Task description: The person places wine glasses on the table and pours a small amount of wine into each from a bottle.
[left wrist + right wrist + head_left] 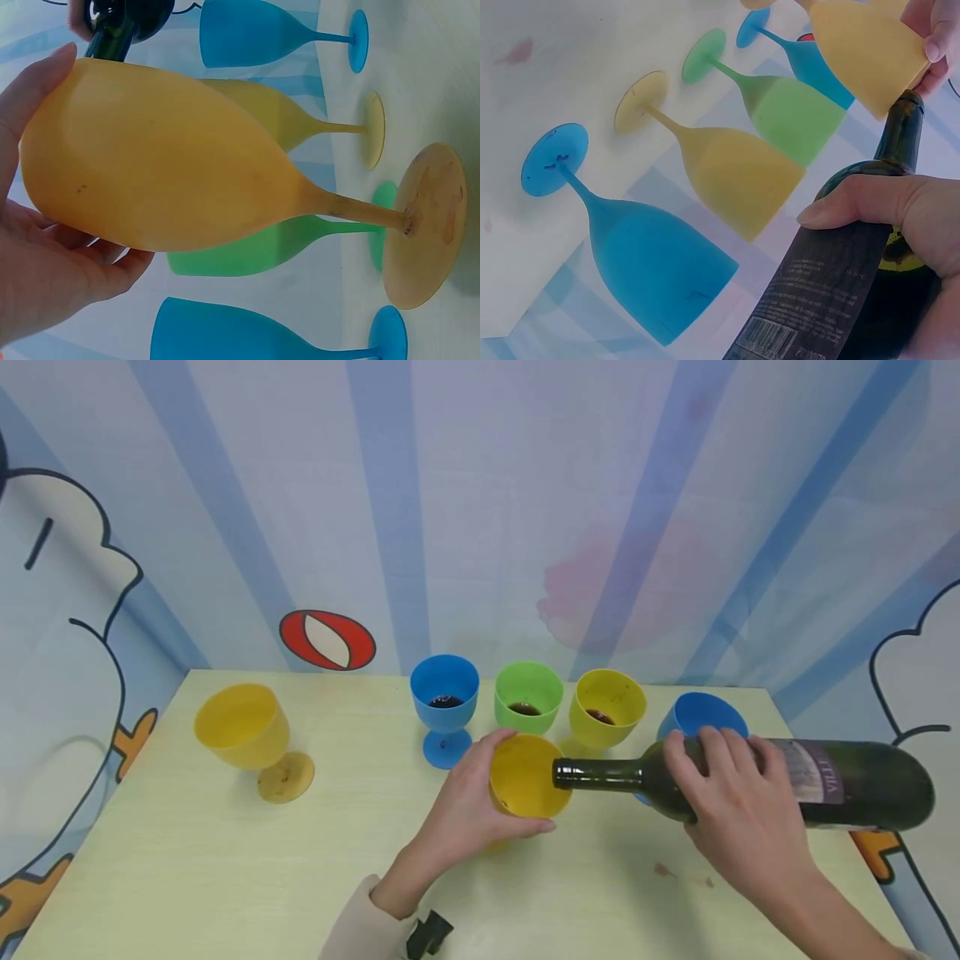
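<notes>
Left hand (468, 806), centre of the head view: fingers and thumb curled round the bowl of an orange-yellow goblet (525, 770), gripping it. Cannot tell whether its foot touches the counter (210, 877). Right hand (750, 822), right of centre: fingers wrapped over the shoulder of a dark green bottle (885, 783), tipped almost level, neck pointing left. Bottle mouth at the held goblet's right rim; contact unclear.

Behind, across the middle of the frame, a row of stemmed cups, left to right: near blue goblet (444, 720), green goblet (527, 724), pale yellow goblet (592, 731), all with dark liquid inside; then far blue goblet (697, 710), partly hidden by bottle and hand. Lone yellow goblet (255, 747) stands centre left, well apart. Striped backdrop (487, 510) fills the upper frame.
</notes>
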{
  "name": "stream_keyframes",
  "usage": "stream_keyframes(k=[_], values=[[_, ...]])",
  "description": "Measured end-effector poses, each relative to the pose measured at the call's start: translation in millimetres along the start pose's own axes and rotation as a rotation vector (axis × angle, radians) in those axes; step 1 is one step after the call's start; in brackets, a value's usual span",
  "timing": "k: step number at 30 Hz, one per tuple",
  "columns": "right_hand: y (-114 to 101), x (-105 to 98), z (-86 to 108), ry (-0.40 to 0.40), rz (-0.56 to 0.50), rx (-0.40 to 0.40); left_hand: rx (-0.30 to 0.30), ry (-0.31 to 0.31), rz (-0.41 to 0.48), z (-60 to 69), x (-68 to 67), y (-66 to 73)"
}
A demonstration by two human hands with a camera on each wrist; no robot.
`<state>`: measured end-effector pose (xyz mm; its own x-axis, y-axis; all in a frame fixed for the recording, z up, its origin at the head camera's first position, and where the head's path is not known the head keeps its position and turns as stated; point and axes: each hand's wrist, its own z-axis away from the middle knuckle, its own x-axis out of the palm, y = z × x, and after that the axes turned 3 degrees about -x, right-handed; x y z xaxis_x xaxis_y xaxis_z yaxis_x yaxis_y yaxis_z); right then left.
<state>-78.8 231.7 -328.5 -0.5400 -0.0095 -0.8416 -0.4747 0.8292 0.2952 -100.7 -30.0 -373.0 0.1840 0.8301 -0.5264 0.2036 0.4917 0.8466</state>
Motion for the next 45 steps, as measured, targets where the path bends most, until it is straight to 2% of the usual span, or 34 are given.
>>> stream_keyframes(k=[8, 18, 45], values=[[0.5, -3.4, -2.5, -0.024, 0.020, 0.000, 0.009, 0.012, 0.019, -0.4, 1.0, -0.6], [3.4, -5.4, -3.5, -0.011, 0.031, -0.018, -0.020, 0.005, 0.026, -2.0, 1.6, 0.7], [3.5, -7.2, -4.5, -0.010, 0.038, -0.019, -0.035, 0.008, 0.043, -1.0, 1.7, 0.8]])
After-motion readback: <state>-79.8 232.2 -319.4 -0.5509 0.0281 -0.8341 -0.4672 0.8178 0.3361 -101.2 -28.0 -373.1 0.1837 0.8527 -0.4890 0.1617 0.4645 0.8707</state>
